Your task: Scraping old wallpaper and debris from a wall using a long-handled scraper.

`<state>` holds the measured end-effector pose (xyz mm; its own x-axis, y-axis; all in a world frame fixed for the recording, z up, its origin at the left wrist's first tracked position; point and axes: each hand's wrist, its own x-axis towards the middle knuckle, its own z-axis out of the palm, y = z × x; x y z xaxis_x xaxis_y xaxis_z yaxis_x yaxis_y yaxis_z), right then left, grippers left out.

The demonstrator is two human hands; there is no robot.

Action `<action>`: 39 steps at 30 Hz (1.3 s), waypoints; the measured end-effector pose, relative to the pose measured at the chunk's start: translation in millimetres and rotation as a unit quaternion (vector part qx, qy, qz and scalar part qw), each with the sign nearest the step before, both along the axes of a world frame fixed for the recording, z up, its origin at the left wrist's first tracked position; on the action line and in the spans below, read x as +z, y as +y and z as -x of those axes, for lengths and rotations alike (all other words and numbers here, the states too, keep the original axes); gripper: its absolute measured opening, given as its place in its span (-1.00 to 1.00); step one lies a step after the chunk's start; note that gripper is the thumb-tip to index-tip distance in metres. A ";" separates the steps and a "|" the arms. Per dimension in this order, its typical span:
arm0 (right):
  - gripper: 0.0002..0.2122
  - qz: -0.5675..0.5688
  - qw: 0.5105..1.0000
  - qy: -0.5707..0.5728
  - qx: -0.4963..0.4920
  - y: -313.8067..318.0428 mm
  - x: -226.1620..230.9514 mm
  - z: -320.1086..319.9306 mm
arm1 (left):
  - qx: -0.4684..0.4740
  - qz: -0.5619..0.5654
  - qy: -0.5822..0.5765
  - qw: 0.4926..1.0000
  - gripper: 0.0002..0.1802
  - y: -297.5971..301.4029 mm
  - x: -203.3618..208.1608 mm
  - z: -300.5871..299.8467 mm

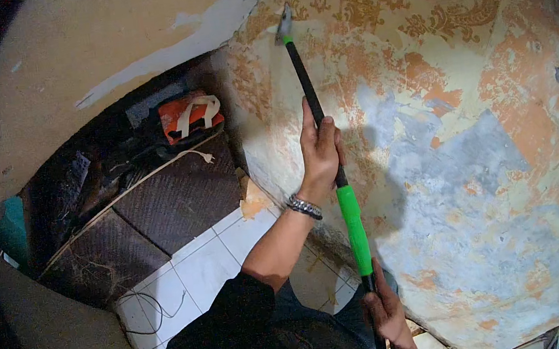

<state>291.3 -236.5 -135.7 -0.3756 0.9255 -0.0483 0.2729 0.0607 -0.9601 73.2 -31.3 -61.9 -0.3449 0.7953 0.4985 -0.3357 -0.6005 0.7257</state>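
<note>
A long-handled scraper (353, 228) with a black and bright green shaft slants up in front of me. Its small metal head (285, 22) is at the patterned upper part of the wall (455, 156); whether the blade touches there I cannot tell. My left hand (320, 156), with a dark beaded bracelet on the wrist, wraps the black shaft around its middle. Lower down, below the green grip, my right hand (388, 313) is closed around the shaft's black end. Old paint and patterned covering are patchy on the wall, with orange, cream and grey-blue areas showing.
To the left stands a low dark brown woven-look surface (179, 192) with a plug and cord (207, 157) along it. A red-orange bag (192, 117) lies in the dark recess behind. White floor tiles (198, 271) hold a loose thin cable (161, 316) and paper scraps (255, 199).
</note>
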 end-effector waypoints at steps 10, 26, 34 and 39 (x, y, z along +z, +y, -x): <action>-0.44 0.055 0.997 -0.038 0.032 47.3 10.8 22.7 | 0.047 0.014 0.018 0.999 -0.41 28.7 7.3 26.9; -0.45 0.023 0.998 -0.009 0.060 24.3 11.4 37.3 | 0.067 0.085 0.030 0.994 -0.44 25.4 -13.9 45.4; -0.44 -0.020 0.995 -0.058 0.077 54.2 28.2 60.7 | 0.065 0.097 -0.011 0.993 -0.60 54.4 -11.2 75.3; -0.46 -0.112 0.992 -0.015 0.051 32.1 -5.4 35.7 | 0.025 0.063 0.020 0.998 -0.40 42.1 -31.3 45.8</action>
<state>255.6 -204.4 -141.0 -0.4691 0.8715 0.1429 0.2822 0.3013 -0.9108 27.4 10.8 -93.2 -0.3677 0.8346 0.4101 -0.2775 -0.5194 0.8082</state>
